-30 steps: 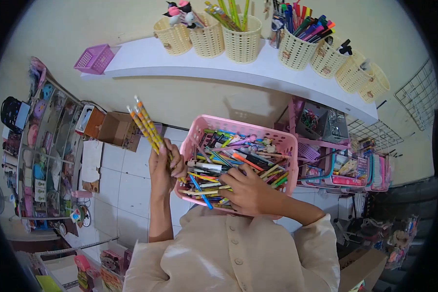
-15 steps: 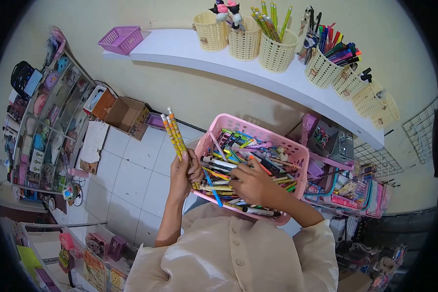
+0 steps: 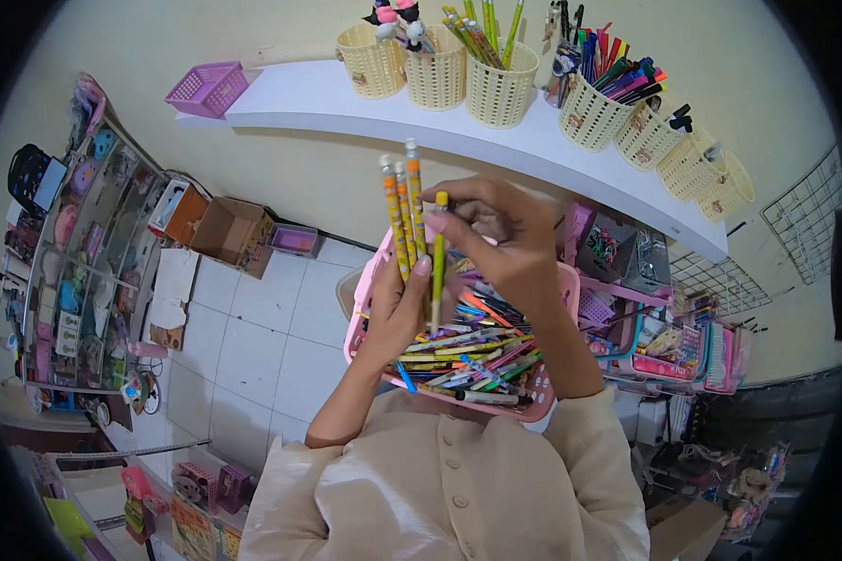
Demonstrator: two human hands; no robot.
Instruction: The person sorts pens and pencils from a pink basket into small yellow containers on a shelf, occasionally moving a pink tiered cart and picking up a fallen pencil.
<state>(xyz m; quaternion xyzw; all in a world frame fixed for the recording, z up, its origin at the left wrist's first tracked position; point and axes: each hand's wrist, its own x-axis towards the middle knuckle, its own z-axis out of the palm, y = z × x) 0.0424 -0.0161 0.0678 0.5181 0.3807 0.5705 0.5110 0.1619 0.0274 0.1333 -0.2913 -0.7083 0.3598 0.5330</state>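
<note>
My left hand (image 3: 398, 304) is wrapped round several yellow patterned pencils (image 3: 399, 220) with white erasers, held upright above the basket. Beside them, my right hand (image 3: 496, 229) pinches a yellow-green pencil (image 3: 438, 266) near its yellow top end; its lower end is close to my left fingers. Below both hands is a pink basket (image 3: 568, 290) full of loose pens and pencils (image 3: 477, 351), partly hidden by my hands and forearms.
A white shelf (image 3: 299, 93) ahead bears a purple basket (image 3: 208, 89) and several cream cups, one with pencils (image 3: 501, 84), another with markers (image 3: 597, 112). Cardboard boxes (image 3: 234, 229) stand on the floor at left. More baskets (image 3: 664, 360) are at right.
My right hand has risen out of the basket with a yellow-green pencil. My left hand and its pencils have moved right and up over the basket. The view has shifted slightly.
</note>
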